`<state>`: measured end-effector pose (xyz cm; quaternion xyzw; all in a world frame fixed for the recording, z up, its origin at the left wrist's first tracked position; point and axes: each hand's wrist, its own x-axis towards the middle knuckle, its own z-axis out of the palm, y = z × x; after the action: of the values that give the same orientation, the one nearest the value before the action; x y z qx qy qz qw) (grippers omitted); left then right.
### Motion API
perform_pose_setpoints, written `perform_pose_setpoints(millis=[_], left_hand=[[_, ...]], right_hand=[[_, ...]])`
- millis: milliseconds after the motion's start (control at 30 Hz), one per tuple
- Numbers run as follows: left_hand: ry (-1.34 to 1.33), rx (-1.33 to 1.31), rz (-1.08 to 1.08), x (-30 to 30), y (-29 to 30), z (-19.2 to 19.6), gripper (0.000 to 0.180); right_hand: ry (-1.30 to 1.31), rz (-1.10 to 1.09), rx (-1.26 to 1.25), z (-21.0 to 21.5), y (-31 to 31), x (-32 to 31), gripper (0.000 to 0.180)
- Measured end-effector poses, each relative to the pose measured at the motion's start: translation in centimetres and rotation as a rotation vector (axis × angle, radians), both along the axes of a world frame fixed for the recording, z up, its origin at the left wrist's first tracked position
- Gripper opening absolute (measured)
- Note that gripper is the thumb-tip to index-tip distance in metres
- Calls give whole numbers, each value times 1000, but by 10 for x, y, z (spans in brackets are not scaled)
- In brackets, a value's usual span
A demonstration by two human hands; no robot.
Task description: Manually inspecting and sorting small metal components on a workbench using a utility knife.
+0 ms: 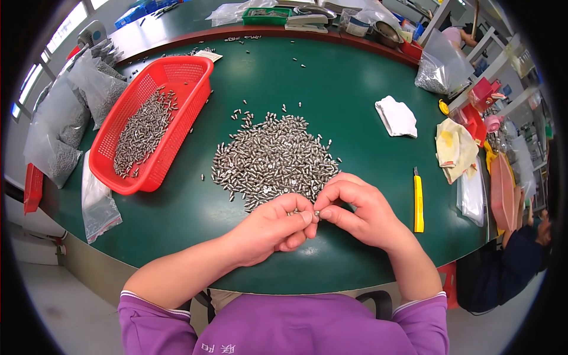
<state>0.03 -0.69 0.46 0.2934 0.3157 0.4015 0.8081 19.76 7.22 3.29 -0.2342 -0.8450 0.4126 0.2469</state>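
Note:
A heap of small silvery bullet-shaped metal parts [269, 155] lies on the green tabletop [349, 160], just beyond my hands. My left hand [273, 229] is closed, its fingers curled around a few of these parts at the heap's near edge. My right hand [362, 212] meets it fingertip to fingertip. Between the right thumb and forefinger a single small metal part [317, 213] is pinched, touching the left fingertips. The curled fingers hide most of what the left hand holds.
A red perforated basket [173, 149] with more parts stands left, beside filled plastic bags [59, 133]. To the right lie a white cloth [396, 116], a yellow utility knife [418, 204] and a yellowish glove [455, 149]. A green tray [266, 19] sits beyond the table's raised far edge.

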Motion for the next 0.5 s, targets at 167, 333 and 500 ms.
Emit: perform_pose_setpoints(millis=[167,333,500], left_hand=[[-7,-6,5,1,0,2,14],[33,3,10,2,0,1,13],[19,-3,-3,1,1,3,14]], right_hand=[[41,-12,67,-2,-2,-3,8],[65,-11,249,-4,-1,-5,10],[-7,-187,338,0,4,1,10]])
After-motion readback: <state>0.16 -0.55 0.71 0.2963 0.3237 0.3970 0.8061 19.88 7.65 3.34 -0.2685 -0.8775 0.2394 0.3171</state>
